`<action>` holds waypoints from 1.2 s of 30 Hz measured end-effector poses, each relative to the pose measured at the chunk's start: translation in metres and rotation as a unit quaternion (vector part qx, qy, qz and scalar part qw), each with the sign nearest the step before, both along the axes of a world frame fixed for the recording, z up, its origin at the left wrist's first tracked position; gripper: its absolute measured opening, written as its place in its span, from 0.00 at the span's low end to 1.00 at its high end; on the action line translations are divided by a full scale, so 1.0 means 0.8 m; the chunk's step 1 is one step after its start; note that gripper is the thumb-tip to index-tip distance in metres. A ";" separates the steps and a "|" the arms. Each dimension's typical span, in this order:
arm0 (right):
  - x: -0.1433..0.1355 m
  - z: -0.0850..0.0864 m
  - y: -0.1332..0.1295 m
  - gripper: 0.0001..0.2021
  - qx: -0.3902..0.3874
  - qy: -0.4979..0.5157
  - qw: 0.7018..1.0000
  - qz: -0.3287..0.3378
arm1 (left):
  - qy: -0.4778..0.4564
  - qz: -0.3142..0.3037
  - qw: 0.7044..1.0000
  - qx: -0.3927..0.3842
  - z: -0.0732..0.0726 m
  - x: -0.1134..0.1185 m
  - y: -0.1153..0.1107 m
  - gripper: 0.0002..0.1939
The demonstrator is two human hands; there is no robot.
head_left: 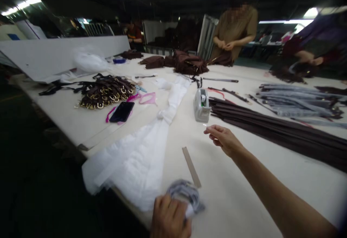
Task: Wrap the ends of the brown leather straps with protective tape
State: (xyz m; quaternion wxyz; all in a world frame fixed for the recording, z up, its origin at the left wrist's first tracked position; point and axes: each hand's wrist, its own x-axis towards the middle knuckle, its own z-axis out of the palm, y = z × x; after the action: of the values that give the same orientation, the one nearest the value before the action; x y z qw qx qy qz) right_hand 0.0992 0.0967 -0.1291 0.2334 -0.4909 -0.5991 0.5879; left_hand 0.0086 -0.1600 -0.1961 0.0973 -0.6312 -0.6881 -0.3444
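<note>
At 6 o'clock, nearest the viewer, the person's left grip (172,216) is curled around a grey coil (181,185), which looks plastic-wrapped and is blurred. Just beyond the coil, toward 5 o'clock, a flat strip (192,167) lies on the pale desk (230,187). At 7 o'clock, knotted white sheeting (135,158) drapes over the edge. At 4 o'clock the right grip (222,138) is raised, thumb and finger pinching a small clear scrap (204,125), too tiny to identify surely. Just past those fingertips, at 3 o'clock, stands a grey tape dispenser (202,109), with long dark brown strips (276,131) beside it. At 9 o'clock a black phone (121,111) lies near a heap of gold-buckled straps (107,91). Farther off, at 12 o'clock, sits a brown fabric pile (188,62); at 1 o'clock a co-worker (235,30) stands, hands together.
</note>
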 end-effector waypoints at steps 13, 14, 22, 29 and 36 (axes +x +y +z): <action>0.071 -0.050 -0.195 0.19 -0.133 0.058 0.962 0.229 | -0.060 0.008 0.996 -0.059 0.004 0.012 0.002 0.18; 0.069 -0.051 -0.195 0.19 -0.134 0.055 0.964 0.221 | -0.061 0.009 0.997 -0.052 0.002 0.011 0.001 0.20; 0.063 -0.058 -0.197 0.19 -0.142 0.021 0.973 0.180 | -0.027 -0.022 0.999 -0.040 0.001 0.010 0.003 0.09; 0.066 -0.060 -0.213 0.16 -0.185 0.015 0.976 0.118 | -0.022 -0.029 0.999 -0.031 -0.003 0.007 0.003 0.09; 0.061 -0.047 -0.227 0.17 -0.172 0.072 0.982 0.014 | -0.086 -0.040 0.993 -0.064 0.020 0.006 0.009 0.09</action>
State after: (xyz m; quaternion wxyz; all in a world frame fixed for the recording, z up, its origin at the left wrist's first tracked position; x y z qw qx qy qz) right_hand 0.1478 -0.0848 -0.1669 0.1796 -0.4719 -0.4773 0.7192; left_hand 0.0130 -0.1529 -0.1800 -0.0167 -0.6312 -0.6886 -0.3567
